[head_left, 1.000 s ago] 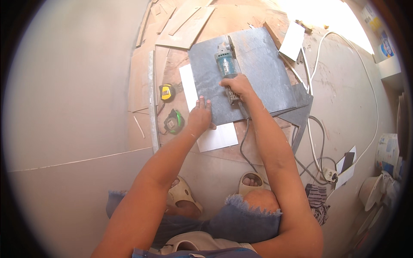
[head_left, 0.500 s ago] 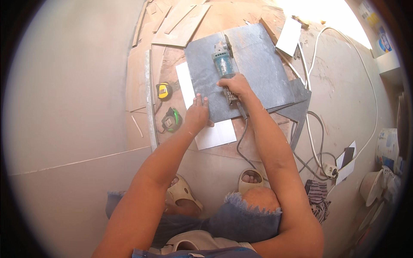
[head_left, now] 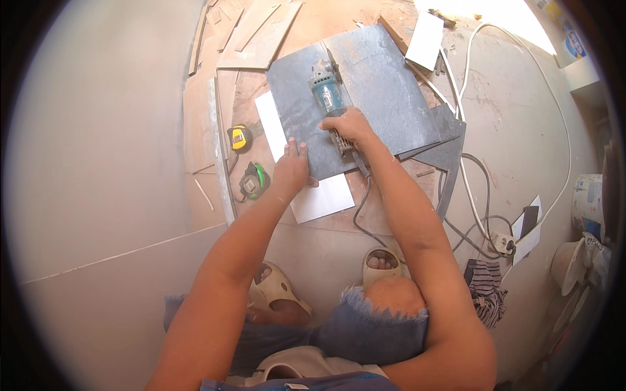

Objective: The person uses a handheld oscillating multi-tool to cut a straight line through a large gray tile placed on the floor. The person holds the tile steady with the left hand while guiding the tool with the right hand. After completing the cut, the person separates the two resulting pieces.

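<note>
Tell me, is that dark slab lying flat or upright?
Lying flat: the dark slab shows its broad face upward, the right hand holding a grinder over it, the left hand at its edge.

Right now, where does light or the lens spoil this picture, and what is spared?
Head view: glare bleaches the upper right, near the white panel; head view: the corners fall to black around the fisheye image; head view: the angle grinder and the right hand gripping it lie clear of both.
</note>
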A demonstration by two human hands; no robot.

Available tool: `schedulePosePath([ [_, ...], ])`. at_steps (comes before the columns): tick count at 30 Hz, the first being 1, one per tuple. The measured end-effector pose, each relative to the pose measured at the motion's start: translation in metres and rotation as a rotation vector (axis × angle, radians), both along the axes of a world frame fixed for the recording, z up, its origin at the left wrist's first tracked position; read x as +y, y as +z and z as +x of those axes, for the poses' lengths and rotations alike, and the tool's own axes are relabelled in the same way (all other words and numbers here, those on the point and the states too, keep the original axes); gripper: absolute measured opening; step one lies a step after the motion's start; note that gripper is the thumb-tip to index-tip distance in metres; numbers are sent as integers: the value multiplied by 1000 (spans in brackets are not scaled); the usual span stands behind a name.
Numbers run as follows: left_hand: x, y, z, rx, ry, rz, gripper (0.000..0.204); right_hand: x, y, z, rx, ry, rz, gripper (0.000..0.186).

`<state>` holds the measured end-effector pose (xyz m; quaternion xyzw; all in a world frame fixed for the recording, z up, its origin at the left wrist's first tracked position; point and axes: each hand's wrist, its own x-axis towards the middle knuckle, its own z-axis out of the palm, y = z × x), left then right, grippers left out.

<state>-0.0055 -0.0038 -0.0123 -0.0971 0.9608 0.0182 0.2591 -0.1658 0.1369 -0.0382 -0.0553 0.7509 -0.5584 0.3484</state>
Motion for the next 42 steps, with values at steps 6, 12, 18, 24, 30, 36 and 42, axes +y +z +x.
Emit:
schedulePosePath([
  [6, -1, -1, 1, 33, -11, 18, 122, 2, -3, 2, 8, -25, -13, 49],
  [12, -3, -3, 2, 17, -7, 6, 123, 4, 7, 6, 44, -25, 24, 45],
  [18, -1, -1, 0, -3, 1, 3, 124, 6, 4, 8, 44, -28, 16, 42],
  [24, 1, 0, 0, 11, 17, 26, 121, 9, 6, 12, -39, -49, -70, 41],
  [30, -1, 0, 0, 20, 7, 17, 121, 12, 16, 16, -84, -46, -90, 45],
  [36, 2, -1, 3, 100, -7, -6, 117, 12, 5, 17, -43, -55, -32, 46],
  [42, 2, 1, -2, 1, 15, 12, 122, 15, -12, 19, -32, -57, -53, 46],
])
